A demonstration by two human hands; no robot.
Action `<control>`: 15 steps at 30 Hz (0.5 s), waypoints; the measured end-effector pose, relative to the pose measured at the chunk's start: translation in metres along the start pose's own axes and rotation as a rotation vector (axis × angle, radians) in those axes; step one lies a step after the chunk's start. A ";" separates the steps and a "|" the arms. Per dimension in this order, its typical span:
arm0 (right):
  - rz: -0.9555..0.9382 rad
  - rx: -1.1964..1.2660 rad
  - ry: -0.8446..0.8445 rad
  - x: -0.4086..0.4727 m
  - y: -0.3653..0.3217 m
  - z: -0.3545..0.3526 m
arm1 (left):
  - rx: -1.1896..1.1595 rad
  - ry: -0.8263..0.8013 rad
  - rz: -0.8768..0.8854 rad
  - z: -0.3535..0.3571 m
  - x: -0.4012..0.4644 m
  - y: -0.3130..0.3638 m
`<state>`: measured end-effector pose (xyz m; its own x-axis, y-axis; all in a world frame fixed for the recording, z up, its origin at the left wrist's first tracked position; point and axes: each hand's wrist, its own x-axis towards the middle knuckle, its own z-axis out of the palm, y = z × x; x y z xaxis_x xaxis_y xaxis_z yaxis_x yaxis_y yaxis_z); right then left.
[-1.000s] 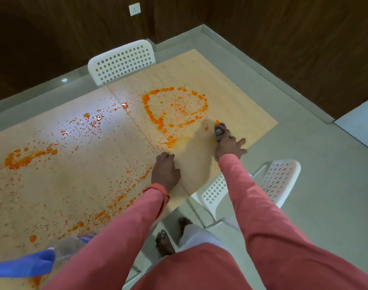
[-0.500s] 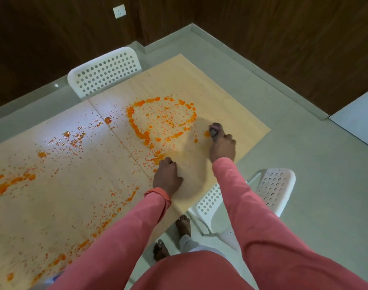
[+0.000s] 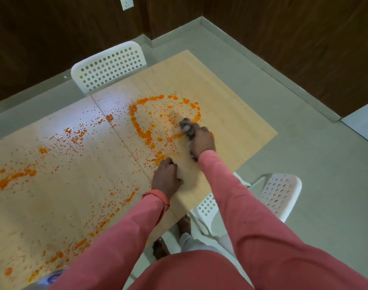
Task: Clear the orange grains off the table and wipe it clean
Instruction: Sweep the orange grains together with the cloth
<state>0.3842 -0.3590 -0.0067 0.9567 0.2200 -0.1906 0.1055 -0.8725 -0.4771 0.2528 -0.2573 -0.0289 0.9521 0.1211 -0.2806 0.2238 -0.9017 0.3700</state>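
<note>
Grey cloth in right hand grip, amid orange grains.

Both arms reach forward over the near edge of the table, pink sleeves down to the wrists. Right hand is furthest out, toward the table's right end, knuckles up, fingers curled tight round a bunched grey cloth that sticks out past the fingertips and presses on the surface. Left hand sits nearer the near edge, palm down, fingers bent, resting on the tabletop. Bare feet below the edge.
</note>
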 end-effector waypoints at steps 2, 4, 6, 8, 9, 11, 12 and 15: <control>0.150 -0.086 0.091 0.013 0.037 -0.017 | -0.006 -0.003 -0.011 0.000 -0.002 0.001; 0.317 -0.180 0.064 0.022 0.062 -0.026 | -0.007 0.006 -0.012 0.000 -0.003 0.001; 0.345 -0.241 -0.026 0.026 0.062 -0.019 | -0.012 0.008 -0.015 0.001 -0.004 0.001; 0.239 -0.248 -0.071 0.023 0.038 -0.004 | -0.018 0.012 -0.018 0.002 -0.004 0.000; 0.164 -0.235 -0.097 0.021 0.022 0.006 | -0.020 0.016 -0.018 0.002 -0.004 0.000; -0.001 -0.172 -0.173 0.014 -0.015 0.024 | -0.019 0.023 -0.014 0.001 -0.003 0.001; -0.085 -0.118 -0.234 0.008 -0.031 0.029 | -0.024 0.027 -0.014 0.001 -0.003 0.002; -0.212 0.076 -0.286 0.004 -0.044 0.027 | -0.052 0.030 -0.021 0.000 -0.004 0.002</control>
<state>0.3763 -0.3079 -0.0098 0.8000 0.5153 -0.3074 0.2633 -0.7618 -0.5919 0.2497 -0.2592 -0.0273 0.9526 0.1533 -0.2626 0.2540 -0.8761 0.4098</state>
